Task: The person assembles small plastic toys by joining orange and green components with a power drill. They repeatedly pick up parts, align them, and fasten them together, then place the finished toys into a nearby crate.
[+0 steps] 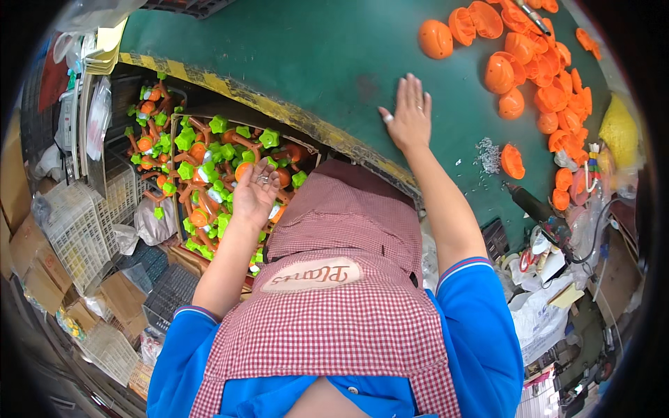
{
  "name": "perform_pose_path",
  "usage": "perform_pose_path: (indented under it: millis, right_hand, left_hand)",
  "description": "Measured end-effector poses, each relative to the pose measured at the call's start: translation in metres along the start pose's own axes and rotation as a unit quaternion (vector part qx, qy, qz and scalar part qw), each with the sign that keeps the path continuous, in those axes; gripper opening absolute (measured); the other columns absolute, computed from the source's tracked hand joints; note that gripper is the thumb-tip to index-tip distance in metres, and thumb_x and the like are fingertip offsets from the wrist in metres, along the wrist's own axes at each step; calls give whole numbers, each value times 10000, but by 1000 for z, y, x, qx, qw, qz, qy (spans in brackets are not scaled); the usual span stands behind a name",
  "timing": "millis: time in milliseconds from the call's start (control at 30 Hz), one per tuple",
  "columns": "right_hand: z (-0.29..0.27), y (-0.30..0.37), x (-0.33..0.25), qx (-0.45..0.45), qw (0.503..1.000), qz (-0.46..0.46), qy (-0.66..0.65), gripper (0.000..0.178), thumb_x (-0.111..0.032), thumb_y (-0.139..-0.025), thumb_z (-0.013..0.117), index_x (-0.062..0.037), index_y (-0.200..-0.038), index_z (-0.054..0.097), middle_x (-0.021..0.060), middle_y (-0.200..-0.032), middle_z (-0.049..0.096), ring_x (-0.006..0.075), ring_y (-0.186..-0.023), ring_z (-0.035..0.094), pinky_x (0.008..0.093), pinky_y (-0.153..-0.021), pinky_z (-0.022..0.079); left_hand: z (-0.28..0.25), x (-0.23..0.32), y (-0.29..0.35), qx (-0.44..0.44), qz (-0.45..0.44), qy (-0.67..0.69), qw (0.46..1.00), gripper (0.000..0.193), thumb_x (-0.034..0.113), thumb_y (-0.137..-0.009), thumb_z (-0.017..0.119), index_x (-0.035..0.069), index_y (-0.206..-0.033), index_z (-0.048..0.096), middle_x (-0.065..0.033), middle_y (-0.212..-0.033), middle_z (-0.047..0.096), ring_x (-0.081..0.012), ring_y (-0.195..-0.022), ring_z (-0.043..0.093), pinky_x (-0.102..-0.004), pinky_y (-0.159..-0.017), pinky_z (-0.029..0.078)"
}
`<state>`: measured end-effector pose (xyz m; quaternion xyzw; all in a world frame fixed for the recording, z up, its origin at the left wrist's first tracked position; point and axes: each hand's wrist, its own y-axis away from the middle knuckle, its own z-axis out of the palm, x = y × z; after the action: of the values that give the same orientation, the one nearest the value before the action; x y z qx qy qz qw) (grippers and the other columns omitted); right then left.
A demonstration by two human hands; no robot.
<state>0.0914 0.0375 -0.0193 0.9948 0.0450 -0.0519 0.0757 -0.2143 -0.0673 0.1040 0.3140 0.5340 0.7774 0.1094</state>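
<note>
My left hand (255, 196) is palm up with its fingers loosely curled, over a box of toy parts to the left of my apron. A few small silvery bits, which look like screws (263, 179), lie in its cupped palm. My right hand (411, 117) rests flat, palm down, on the green tabletop (300, 63), fingers stretched out and holding nothing. To the right of my right forearm is a small pile of screws (488, 157), some of them scattered. Beside that pile sits one orange plastic shell (513, 162).
Many orange shells (550, 99) lie heaped at the table's right, with a pen-like tool (533, 17) at the top. A dark power screwdriver (529, 204) lies near the right edge. Boxes of orange, green and brown toy parts (202, 174) stand below the yellow-striped table edge (279, 108). White crates (73, 230) stand left.
</note>
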Motion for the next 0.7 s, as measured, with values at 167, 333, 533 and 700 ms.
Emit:
perform_pose_path:
  millis: [167,333,533,700]
  right_hand:
    - [2,45,75,21,994,103,21,777,-488,-916,469,-17,-1471,197,128,-1561,133,263,-1448,109,442,-1158,125]
    - [-7,60,114,52,991,118,23,771,-461,-911,493,17,-1453,224,168,-1549,147,302,-1439,129,456,-1149,148]
    - [-19,-18,93,95,995,42,-4,761,-414,-873,572,40,-1411,282,191,-1507,234,311,-1410,194,454,-1129,195]
    - [-47,-12,73,43,995,20,-92,739,-309,-849,628,52,-1398,289,215,-1483,263,356,-1394,201,460,-1116,195]
  left_hand:
    - [1,1,5,-20,23,14,999,312,270,-978,465,16,-1128,566,-72,-989,577,-208,-882,565,-317,-796,501]
    - [-6,-8,3,-70,47,25,996,329,307,-967,482,33,-1110,592,-70,-1018,608,-204,-920,587,-322,-837,499]
    - [-9,-22,16,-66,87,59,992,336,311,-964,486,32,-1111,600,-67,-1011,610,-203,-915,583,-317,-829,495]
    - [-28,-19,21,-42,130,149,979,325,307,-927,534,15,-1049,607,-95,-908,637,-235,-817,603,-335,-750,506]
